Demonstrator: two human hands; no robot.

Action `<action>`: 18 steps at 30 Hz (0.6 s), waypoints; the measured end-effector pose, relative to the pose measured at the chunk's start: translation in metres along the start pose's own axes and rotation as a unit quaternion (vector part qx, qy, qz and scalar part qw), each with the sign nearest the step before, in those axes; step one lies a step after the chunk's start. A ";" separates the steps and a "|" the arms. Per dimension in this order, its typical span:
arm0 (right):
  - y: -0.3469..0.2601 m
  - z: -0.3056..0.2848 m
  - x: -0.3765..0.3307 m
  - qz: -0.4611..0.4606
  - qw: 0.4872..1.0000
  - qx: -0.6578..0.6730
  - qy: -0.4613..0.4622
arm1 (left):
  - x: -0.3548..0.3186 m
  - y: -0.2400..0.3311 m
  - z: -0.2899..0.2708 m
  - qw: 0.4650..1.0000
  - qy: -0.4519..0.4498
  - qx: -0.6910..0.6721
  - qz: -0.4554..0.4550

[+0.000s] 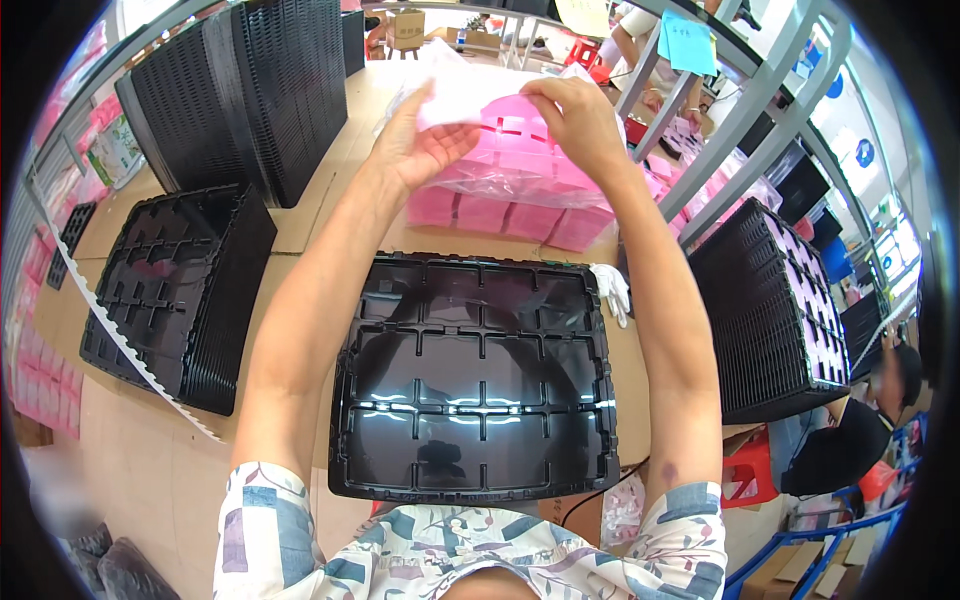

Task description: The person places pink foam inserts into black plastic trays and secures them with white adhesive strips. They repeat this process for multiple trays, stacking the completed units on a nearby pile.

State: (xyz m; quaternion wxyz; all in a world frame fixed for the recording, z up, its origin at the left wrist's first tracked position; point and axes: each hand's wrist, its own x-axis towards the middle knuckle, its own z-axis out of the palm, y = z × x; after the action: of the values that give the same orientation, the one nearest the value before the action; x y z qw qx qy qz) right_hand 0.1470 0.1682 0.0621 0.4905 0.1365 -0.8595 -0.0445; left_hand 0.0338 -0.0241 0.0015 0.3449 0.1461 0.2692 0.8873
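Observation:
At the far side of the table, a clear plastic bag [480,182] lies over a stack of pink pieces [515,150] with slots showing. My right hand [585,125] pinches the upper edge of the bag, thumb against fingertips. Across from it, my left hand [420,145] is at the bag's left side, palm turned inward, thumb raised and fingers apart. Bright white glare or film lies between the hands, so the bag's opening is hard to make out. Nearer to me rests a black plastic tray [430,355] with divided compartments, and neither hand touches it.
Stacked black trays stand left [180,290], upright at far left [250,100], and right [765,310]. A white glove [610,293] lies by the near tray's far right corner. Grey metal rails [765,120] rise at right. A person [850,430] sits beyond the right stack.

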 end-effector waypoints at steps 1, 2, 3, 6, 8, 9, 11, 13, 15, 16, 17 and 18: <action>-0.010 -0.003 -0.001 -0.047 0.994 -0.051 0.090 | 0.001 0.000 0.002 0.998 0.023 0.054 0.025; -0.026 -0.009 -0.008 -0.071 0.989 -0.050 0.116 | 0.000 0.002 0.001 0.999 0.016 0.030 0.021; -0.042 -0.015 -0.016 -0.095 0.984 -0.052 0.142 | -0.002 0.008 0.004 1.000 0.005 0.009 0.017; -0.108 -0.020 -0.052 -0.046 0.985 0.162 -0.043 | -0.040 0.020 0.028 0.998 -0.046 -0.042 0.027; -0.132 -0.004 -0.062 0.120 0.937 0.314 -0.097 | -0.070 0.021 0.027 0.988 -0.137 -0.078 0.008; -0.133 0.001 -0.065 0.180 0.895 0.394 -0.106 | -0.101 0.017 0.046 0.995 -0.078 -0.059 0.027; -0.111 0.003 -0.077 0.333 0.744 0.561 -0.145 | -0.151 0.008 0.059 0.998 -0.018 -0.048 0.042; -0.095 -0.003 -0.091 0.415 0.613 0.661 -0.125 | -0.182 0.008 0.043 0.997 0.001 -0.063 0.038; -0.096 -0.018 -0.107 0.409 0.576 0.707 -0.019 | -0.198 0.008 0.006 0.996 -0.077 -0.048 0.007; -0.099 -0.025 -0.115 0.407 0.553 0.726 0.034 | -0.204 0.007 -0.010 0.992 -0.115 -0.042 -0.010; -0.103 -0.035 -0.120 0.430 0.515 0.740 0.057 | -0.210 0.006 -0.020 0.996 -0.089 -0.013 -0.010; -0.107 -0.049 -0.123 0.454 0.478 0.747 0.079 | -0.216 0.001 -0.020 0.998 -0.061 0.004 -0.009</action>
State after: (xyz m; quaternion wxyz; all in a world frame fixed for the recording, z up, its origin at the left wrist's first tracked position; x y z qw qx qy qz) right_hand 0.2689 0.1027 -0.0374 0.2209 0.0449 -0.4677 0.8547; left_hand 0.1797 -0.1815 -0.0300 0.3677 0.1993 0.2527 0.8725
